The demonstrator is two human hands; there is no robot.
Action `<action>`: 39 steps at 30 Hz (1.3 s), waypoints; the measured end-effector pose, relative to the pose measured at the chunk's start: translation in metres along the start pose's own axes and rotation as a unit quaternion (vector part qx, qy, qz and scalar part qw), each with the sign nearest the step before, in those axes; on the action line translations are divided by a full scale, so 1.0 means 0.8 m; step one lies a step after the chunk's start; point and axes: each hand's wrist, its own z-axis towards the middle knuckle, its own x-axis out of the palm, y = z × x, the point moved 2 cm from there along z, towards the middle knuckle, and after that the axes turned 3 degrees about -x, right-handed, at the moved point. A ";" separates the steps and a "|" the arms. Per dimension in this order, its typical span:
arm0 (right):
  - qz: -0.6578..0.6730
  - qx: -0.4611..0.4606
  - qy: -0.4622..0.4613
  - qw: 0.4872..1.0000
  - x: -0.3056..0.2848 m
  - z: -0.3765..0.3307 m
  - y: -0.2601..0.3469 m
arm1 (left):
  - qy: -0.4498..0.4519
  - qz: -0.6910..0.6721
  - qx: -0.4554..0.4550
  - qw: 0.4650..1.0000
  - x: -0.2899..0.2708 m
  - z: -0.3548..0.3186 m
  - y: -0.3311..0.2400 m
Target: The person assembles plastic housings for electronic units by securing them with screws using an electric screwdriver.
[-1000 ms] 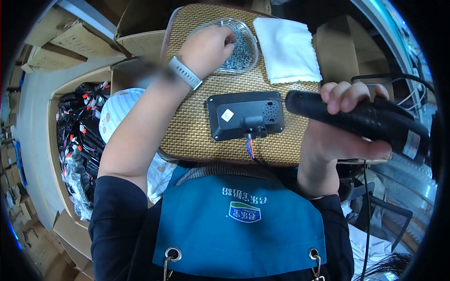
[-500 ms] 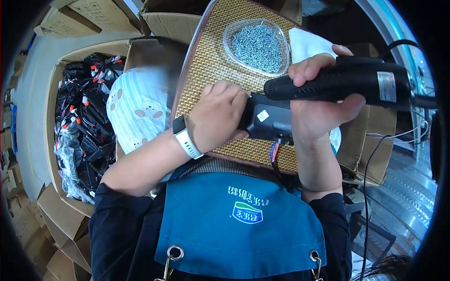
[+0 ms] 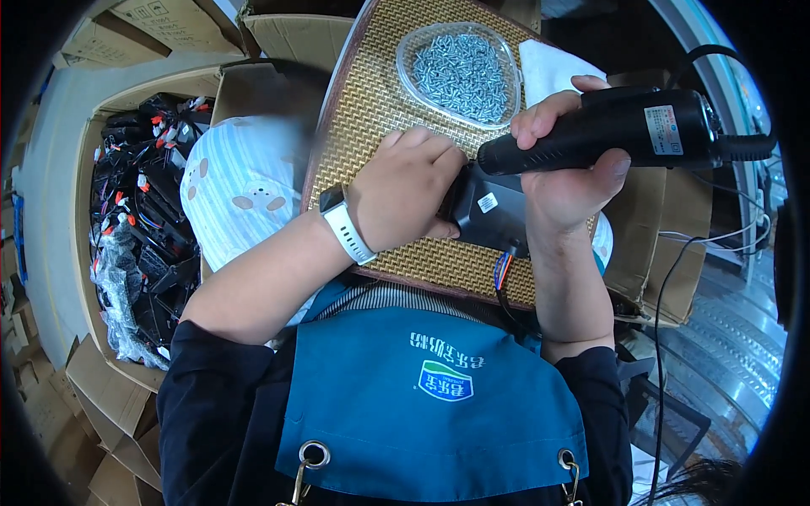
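At the far left we see a cardboard box (image 3: 84, 253) heaped with black parts and red-tipped wires, and beside it a pale striped cloth (image 3: 240, 190) draped near our left forearm. Moving inward, our left hand (image 3: 405, 190), with a white watch (image 3: 346, 228) at the wrist, lies palm down on the woven mat (image 3: 363, 93), its fingers curled and pressing against the left edge of the small black device (image 3: 489, 215); whether they wrap under it we cannot tell. The device sits on the near right part of the mat, between our two hands, with coloured wires (image 3: 504, 270) trailing from its near edge. We judge it a light, rigid plastic housing, smooth enough to skid on the weave, so we brace it flat by its sides and keep clear of the wire exit, which looks like the fragile spot. Beyond it rests a clear oval dish (image 3: 460, 63) full of small silvery screws, and a white cloth (image 3: 548, 67) just to its right. Our right hand (image 3: 565, 177) is closed firmly around the barrel of the black electric screwdriver (image 3: 616, 135), whose tip points at the device's top edge. The tool looks heavier and stiff, with a cord (image 3: 747, 148) pulling at its rear, so a full-fist grip near the front suits it.
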 end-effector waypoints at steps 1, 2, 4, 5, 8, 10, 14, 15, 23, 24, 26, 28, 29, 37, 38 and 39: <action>0.006 -0.004 0.002 1.000 -0.001 0.000 -0.001 | -0.002 -0.002 0.000 1.000 0.000 0.000 0.000; 0.011 -0.007 0.005 1.000 -0.002 0.000 -0.001 | -0.002 -0.002 -0.001 1.000 0.000 0.001 0.000; 0.013 -0.006 0.006 1.000 -0.002 0.001 -0.001 | -0.006 -0.001 0.000 1.000 0.000 0.001 0.000; 0.015 -0.006 0.007 1.000 -0.002 0.001 -0.002 | -0.006 -0.002 0.000 1.000 0.001 0.001 0.001; 0.035 -0.001 0.028 0.999 -0.002 0.000 -0.005 | -0.035 0.008 0.019 0.999 0.003 -0.001 0.002; 0.027 0.002 0.029 0.999 0.004 -0.002 -0.005 | -0.025 0.005 0.014 1.000 0.003 -0.001 0.002; -0.099 0.056 0.049 0.992 0.019 -0.008 0.005 | -0.035 0.009 0.017 0.999 0.007 -0.003 0.005; -0.091 0.041 0.047 0.994 0.023 -0.007 0.006 | -0.035 0.007 0.016 0.999 0.007 -0.003 0.005; -0.098 0.056 0.055 0.992 0.025 -0.009 0.013 | -0.030 0.000 0.020 0.999 0.007 -0.004 0.007; -0.099 0.062 0.052 0.992 0.025 -0.008 0.015 | -0.036 -0.009 0.016 0.999 0.007 -0.003 0.007; -0.021 0.021 0.041 0.999 0.018 -0.007 0.007 | -0.042 -0.017 0.013 0.999 0.007 0.000 0.007; 0.061 -0.016 0.030 0.998 0.017 -0.009 0.008 | -0.073 -0.032 0.011 0.997 0.009 0.005 0.008; -0.018 0.009 0.020 1.000 0.018 -0.011 0.013 | -0.073 -0.031 0.009 0.997 0.012 0.007 0.008; -0.024 0.018 0.004 1.000 -0.005 -0.005 0.029 | -0.086 -0.071 0.012 0.994 0.013 0.034 0.008; 0.038 -0.017 0.027 0.999 -0.010 -0.004 0.032 | -0.070 -0.062 0.012 0.996 0.015 0.038 0.008; 0.063 -0.027 0.041 0.997 -0.012 -0.005 0.040 | -0.073 -0.038 0.008 0.997 0.015 0.041 0.009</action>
